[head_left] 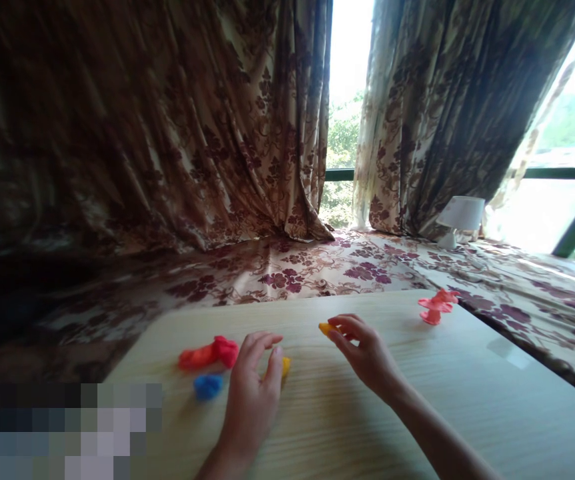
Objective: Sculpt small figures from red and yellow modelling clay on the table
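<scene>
My right hand [362,347] is over the table, pinching a small yellow piece of modelling clay [324,329] between thumb and fingertips. My left hand [256,377] stands to its left, thumb and fingers apart. Partly hidden behind the left thumb is a yellow clay lump [286,367], which seems to rest on the tabletop. Left of that hand lie red and orange-red clay lumps [207,355], touching each other. Just nearer to me sits a blue clay lump [208,387].
A pinkish-red shaped clay figure [436,308] stands near the far right corner of the pale wooden table [347,427]. Beyond are floral fabric [287,277], a small white lamp [461,213] and patterned curtains [267,133] by the windows. Pixel blocks cover the lower left.
</scene>
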